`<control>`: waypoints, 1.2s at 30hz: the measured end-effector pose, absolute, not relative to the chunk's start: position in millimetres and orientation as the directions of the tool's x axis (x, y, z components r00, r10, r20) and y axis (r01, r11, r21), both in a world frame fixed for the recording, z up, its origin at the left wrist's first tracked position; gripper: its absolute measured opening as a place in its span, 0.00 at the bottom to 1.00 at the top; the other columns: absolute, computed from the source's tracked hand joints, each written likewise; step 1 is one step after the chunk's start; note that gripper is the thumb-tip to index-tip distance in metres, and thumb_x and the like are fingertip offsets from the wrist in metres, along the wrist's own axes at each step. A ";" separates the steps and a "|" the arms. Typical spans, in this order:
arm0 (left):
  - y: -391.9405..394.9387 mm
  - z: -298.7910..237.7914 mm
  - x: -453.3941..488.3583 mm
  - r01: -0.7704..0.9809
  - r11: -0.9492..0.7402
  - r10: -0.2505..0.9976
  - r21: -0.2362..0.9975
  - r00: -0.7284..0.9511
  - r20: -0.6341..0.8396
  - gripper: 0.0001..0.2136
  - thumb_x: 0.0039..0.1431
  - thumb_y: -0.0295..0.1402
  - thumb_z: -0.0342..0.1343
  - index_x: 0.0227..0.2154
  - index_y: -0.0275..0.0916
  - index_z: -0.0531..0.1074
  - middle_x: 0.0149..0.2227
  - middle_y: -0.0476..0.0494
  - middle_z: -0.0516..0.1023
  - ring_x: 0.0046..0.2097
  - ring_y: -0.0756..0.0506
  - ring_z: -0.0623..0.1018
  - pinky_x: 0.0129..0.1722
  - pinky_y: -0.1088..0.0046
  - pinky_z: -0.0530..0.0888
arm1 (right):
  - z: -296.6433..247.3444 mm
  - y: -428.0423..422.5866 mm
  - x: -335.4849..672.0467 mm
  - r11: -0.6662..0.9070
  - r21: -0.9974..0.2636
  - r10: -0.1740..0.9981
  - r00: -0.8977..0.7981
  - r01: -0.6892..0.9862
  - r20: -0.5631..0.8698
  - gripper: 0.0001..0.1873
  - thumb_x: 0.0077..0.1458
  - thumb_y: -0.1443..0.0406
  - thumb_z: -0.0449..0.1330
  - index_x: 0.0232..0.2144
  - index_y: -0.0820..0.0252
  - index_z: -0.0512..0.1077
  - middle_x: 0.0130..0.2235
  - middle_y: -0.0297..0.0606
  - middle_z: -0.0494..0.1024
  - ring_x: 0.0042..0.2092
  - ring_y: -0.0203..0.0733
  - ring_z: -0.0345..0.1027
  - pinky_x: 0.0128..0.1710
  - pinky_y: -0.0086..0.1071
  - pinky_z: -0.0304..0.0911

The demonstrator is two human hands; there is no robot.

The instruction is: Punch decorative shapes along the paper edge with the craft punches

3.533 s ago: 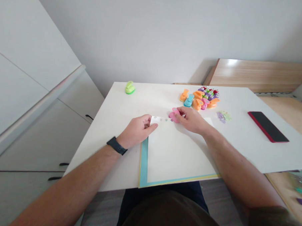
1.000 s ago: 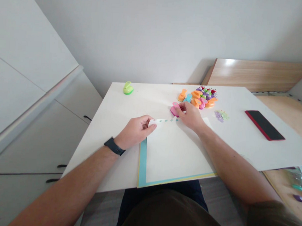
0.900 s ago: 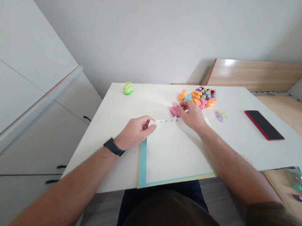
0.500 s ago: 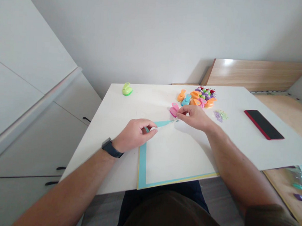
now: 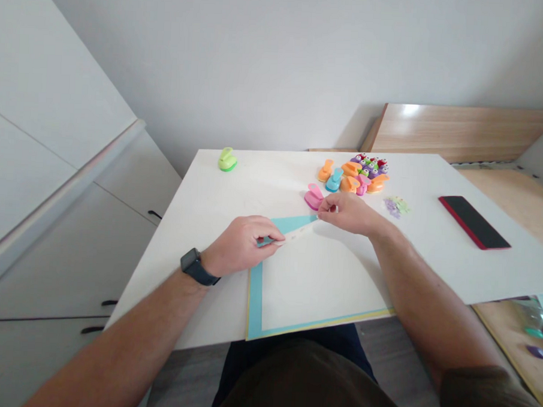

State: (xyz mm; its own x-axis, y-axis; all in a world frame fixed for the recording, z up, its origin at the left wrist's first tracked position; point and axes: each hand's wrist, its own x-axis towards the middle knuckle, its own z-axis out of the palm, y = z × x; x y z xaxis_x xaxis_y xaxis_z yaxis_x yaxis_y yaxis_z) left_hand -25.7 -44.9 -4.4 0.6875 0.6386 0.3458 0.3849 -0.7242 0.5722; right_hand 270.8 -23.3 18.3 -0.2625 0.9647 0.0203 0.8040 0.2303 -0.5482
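Observation:
A white sheet of paper point(image 5: 322, 278) lies over light blue paper point(image 5: 255, 305), with a yellow edge showing beneath. My left hand point(image 5: 247, 241), wearing a dark watch, pinches the far left part of the white sheet, which is raised there. Farther right, my right hand point(image 5: 345, 211) has thumb and finger closed on the same far edge. Small marks, perhaps punched holes, show along this edge between the hands. Just beyond my right fingertips sits a pink craft punch point(image 5: 314, 196). The fingertips partly cover the paper they grip.
Several orange, blue and pink punches point(image 5: 334, 180) cluster at the back right, beside small owl-like figures point(image 5: 372, 166). Purple and green paper bits point(image 5: 396, 206) lie near a black and red slab point(image 5: 474, 222). A green punch point(image 5: 227, 159) stands at the back left.
My left hand has lowered slightly and shifted a little right along the sheet's edge. The right hand stays nearly in place. More of the marked white edge shows between them.

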 end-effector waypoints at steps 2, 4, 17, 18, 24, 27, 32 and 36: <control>-44.5 -4.6 -26.1 0.385 -0.729 0.635 0.566 0.688 0.350 0.06 0.65 0.32 0.59 0.37 0.42 0.82 0.38 0.45 0.85 0.40 0.47 0.81 0.42 0.70 0.75 | 17.6 -22.9 270.8 0.226 -0.542 0.966 -0.259 0.809 0.017 0.06 0.56 0.64 0.64 0.27 0.56 0.77 0.29 0.34 0.79 0.33 0.42 0.71 0.35 0.36 0.60; -44.3 -5.0 -26.3 0.385 -0.730 0.635 0.564 0.687 0.353 0.06 0.65 0.32 0.59 0.37 0.42 0.82 0.38 0.45 0.85 0.40 0.47 0.81 0.42 0.70 0.75 | 16.6 -22.2 270.9 0.221 -0.541 0.967 -0.255 0.811 0.013 0.07 0.56 0.64 0.64 0.26 0.57 0.76 0.29 0.33 0.79 0.32 0.41 0.70 0.34 0.36 0.59; -44.1 -4.5 -26.2 0.395 -0.715 0.651 0.578 0.677 0.343 0.07 0.65 0.32 0.59 0.36 0.43 0.83 0.38 0.45 0.86 0.40 0.46 0.82 0.42 0.70 0.76 | 15.6 -21.4 269.1 0.193 -0.535 0.975 -0.223 0.822 0.009 0.09 0.53 0.63 0.61 0.23 0.57 0.73 0.25 0.31 0.75 0.29 0.38 0.68 0.31 0.33 0.56; -44.0 -4.5 -26.2 0.392 -0.716 0.649 0.577 0.678 0.345 0.07 0.65 0.32 0.59 0.36 0.43 0.83 0.38 0.45 0.86 0.40 0.46 0.82 0.42 0.70 0.76 | 15.5 -21.2 269.0 0.190 -0.535 0.976 -0.219 0.823 0.009 0.08 0.53 0.62 0.61 0.23 0.57 0.73 0.26 0.31 0.76 0.29 0.38 0.68 0.31 0.33 0.56; -43.6 -5.4 -26.5 0.385 -0.725 0.642 0.571 0.678 0.358 0.06 0.64 0.31 0.59 0.36 0.42 0.83 0.38 0.46 0.86 0.40 0.47 0.82 0.42 0.70 0.75 | 14.9 -20.9 268.4 0.179 -0.542 0.977 -0.215 0.821 -0.003 0.08 0.53 0.63 0.61 0.23 0.56 0.73 0.26 0.31 0.76 0.30 0.38 0.68 0.31 0.33 0.56; -43.4 -5.4 -26.0 0.386 -0.722 0.645 0.574 0.677 0.355 0.07 0.64 0.31 0.59 0.37 0.42 0.83 0.38 0.46 0.86 0.40 0.47 0.82 0.43 0.70 0.76 | 13.9 -20.9 267.7 0.176 -0.553 0.977 -0.211 0.815 0.000 0.08 0.52 0.64 0.61 0.23 0.57 0.73 0.26 0.31 0.75 0.30 0.38 0.68 0.31 0.33 0.56; -43.8 -5.4 -25.8 0.387 -0.711 0.653 0.587 0.672 0.349 0.07 0.64 0.31 0.59 0.36 0.42 0.83 0.37 0.45 0.86 0.40 0.46 0.82 0.42 0.69 0.76 | 14.2 -20.5 265.5 0.144 -0.556 0.983 -0.182 0.819 -0.014 0.07 0.52 0.65 0.61 0.22 0.56 0.72 0.25 0.31 0.74 0.29 0.39 0.67 0.30 0.33 0.55; -44.2 -6.2 -26.7 0.386 -0.710 0.653 0.589 0.675 0.344 0.06 0.64 0.31 0.59 0.36 0.43 0.82 0.38 0.46 0.85 0.40 0.46 0.82 0.43 0.69 0.75 | 15.4 -20.1 265.1 0.114 -0.542 0.989 -0.148 0.833 -0.020 0.07 0.52 0.66 0.61 0.22 0.56 0.72 0.25 0.31 0.74 0.28 0.39 0.66 0.29 0.33 0.55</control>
State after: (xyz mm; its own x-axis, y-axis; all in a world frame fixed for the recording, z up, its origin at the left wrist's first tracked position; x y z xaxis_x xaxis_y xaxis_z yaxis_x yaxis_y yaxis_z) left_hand -26.7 -44.2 -6.2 0.6746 0.6530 0.3442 0.3864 -0.7097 0.5891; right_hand 265.1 -20.1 15.4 -0.1476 0.9889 -0.0196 0.8325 0.1135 -0.5422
